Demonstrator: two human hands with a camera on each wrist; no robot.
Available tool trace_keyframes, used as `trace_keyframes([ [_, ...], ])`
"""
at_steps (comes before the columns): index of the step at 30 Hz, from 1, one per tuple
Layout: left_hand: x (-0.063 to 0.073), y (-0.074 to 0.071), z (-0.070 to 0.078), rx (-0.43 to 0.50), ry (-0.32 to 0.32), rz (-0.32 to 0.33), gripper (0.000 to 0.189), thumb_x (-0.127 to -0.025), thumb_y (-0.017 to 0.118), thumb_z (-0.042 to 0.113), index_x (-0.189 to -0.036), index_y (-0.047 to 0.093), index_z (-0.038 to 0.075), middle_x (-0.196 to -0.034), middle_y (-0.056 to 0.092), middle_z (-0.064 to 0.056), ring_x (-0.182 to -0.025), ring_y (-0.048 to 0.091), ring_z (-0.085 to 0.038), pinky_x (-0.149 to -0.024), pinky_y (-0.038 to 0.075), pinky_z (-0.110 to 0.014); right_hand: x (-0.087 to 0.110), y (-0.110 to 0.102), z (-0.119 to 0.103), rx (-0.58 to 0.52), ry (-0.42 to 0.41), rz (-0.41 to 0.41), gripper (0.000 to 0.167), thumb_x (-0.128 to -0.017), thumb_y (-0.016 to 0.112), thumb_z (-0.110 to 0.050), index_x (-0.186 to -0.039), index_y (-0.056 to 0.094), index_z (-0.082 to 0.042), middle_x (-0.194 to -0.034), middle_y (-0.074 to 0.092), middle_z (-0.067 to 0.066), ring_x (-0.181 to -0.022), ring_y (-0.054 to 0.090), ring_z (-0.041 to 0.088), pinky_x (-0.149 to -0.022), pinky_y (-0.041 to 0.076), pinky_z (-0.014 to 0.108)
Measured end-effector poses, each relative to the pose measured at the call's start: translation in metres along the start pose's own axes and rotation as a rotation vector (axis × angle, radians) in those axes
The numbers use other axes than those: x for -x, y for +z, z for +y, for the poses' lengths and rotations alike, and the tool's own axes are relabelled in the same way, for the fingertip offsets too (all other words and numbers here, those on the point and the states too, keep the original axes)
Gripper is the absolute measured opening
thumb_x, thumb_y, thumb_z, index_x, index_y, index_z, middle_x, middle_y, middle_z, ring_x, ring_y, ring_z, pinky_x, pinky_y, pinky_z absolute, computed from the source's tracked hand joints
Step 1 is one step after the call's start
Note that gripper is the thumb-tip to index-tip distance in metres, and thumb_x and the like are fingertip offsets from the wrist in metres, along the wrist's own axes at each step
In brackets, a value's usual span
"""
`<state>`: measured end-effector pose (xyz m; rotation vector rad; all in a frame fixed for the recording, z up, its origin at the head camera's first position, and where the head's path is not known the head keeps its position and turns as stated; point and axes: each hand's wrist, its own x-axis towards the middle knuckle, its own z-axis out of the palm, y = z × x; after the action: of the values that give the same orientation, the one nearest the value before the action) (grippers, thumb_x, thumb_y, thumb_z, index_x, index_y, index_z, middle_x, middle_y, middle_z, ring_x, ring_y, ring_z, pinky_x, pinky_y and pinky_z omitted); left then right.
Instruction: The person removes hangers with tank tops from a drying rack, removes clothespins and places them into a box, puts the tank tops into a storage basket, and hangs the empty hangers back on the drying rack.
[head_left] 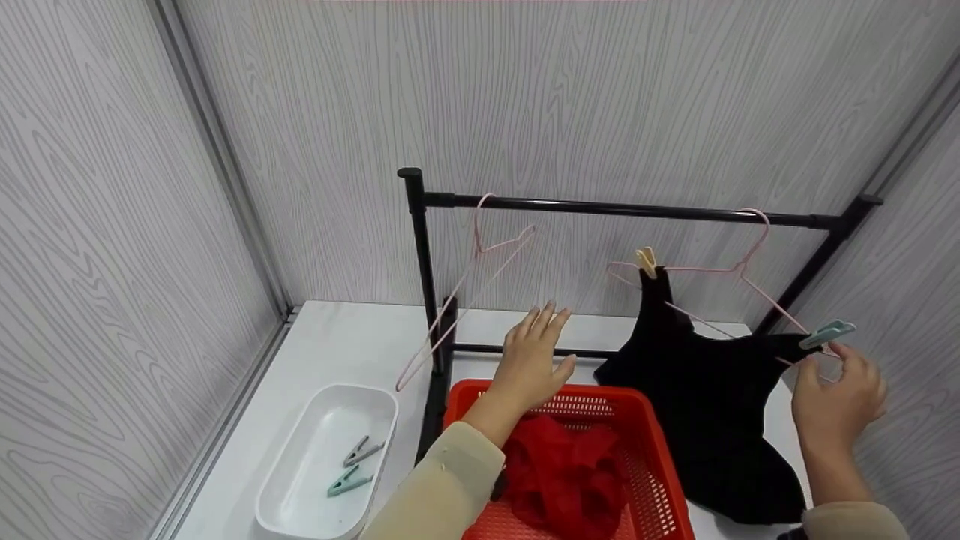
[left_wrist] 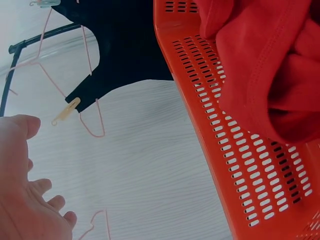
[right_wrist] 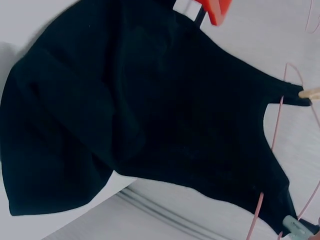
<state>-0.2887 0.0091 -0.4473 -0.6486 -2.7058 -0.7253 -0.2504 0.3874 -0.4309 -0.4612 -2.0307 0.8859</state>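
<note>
My left hand (head_left: 532, 364) is held out above the red basket (head_left: 664, 480), fingers extended and touching nothing. A black sleeveless top (head_left: 720, 390) hangs by its straps on a pink hanger (head_left: 705, 268). One strap carries a yellow clothespin (head_left: 646, 261), the other a pale teal clothespin (head_left: 827, 334). My right hand (head_left: 836, 401) is at that teal clothespin, thumb and index finger bent close to the strap end and hanger corner; I cannot tell if they pinch anything. In the right wrist view, the teal clothespin (right_wrist: 297, 227) sits on the strap at the lower corner.
Red cloth (head_left: 562, 472) lies in the basket. Another pink hanger (head_left: 469, 292) hangs bare on the left of the black rack (head_left: 585, 206). A white tray (head_left: 292, 450) at left holds a grey clothespin (head_left: 362, 451) and a teal one (head_left: 347, 482). Panels enclose the table.
</note>
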Motion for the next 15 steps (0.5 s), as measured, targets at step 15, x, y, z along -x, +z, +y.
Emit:
trace_keyframes([
  [15,-0.008,0.017,0.010,-0.008,-0.045,-0.049,0.074,-0.098,0.057,0.044,-0.160,0.023,0.021,-0.166,0.019,-0.007,-0.152,0.014,-0.028,-0.119,0.019,-0.050,-0.028,-0.005,0.021,0.115,-0.010,-0.153,0.055,-0.094,0.051,-0.020,-0.144,0.046,0.002,-0.155,0.036,0.022,-0.144,0.022,0.041,-0.113,0.005,0.058],
])
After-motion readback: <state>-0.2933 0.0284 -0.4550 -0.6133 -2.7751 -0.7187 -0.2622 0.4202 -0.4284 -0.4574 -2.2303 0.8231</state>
